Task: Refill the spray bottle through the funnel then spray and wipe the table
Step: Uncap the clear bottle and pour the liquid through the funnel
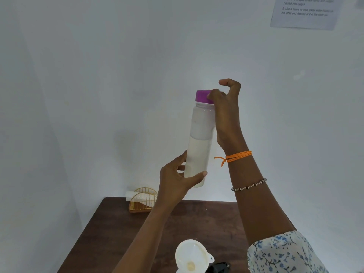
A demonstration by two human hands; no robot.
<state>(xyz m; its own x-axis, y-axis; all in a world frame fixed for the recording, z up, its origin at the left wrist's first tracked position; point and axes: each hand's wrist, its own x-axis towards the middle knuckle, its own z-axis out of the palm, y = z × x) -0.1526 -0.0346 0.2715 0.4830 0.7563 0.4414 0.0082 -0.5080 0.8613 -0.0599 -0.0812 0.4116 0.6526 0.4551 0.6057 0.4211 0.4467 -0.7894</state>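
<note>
At the very bottom, close to the person, a white funnel (pixel 192 255) sits with its wide mouth facing up. Just to its right is a small black part (pixel 219 266); what it belongs to cannot be told. Both are over the near edge of the dark brown surface (pixel 110 229). A flowery blue and white sleeve (pixel 283 253) covers the right upper arm.

Higher up, both hands lift a tall bottle (pixel 199 142) into the air, well above the surface. The bottle stands almost straight, tipped a little. Its lower half looks white with liquid and its upper half looks pale and cloudy.

The left hand (pixel 177 178) wraps its thumb and fingers around the bottom part of the bottle. The right hand (pixel 226 115) is at the top, on the right side of the bottle, and its curled fingers grip the purple cap (pixel 202 96). An orange thread (pixel 236 155) and a bead bracelet (pixel 249 185) go around the right arm.

At the far left corner of the surface stands a gold wire holder (pixel 142 200) with a white tissue (pixel 131 195) poking out. Behind it all is a white wall (pixel 98 75), with a paper sheet (pixel 305 11) stuck up at the top right.
</note>
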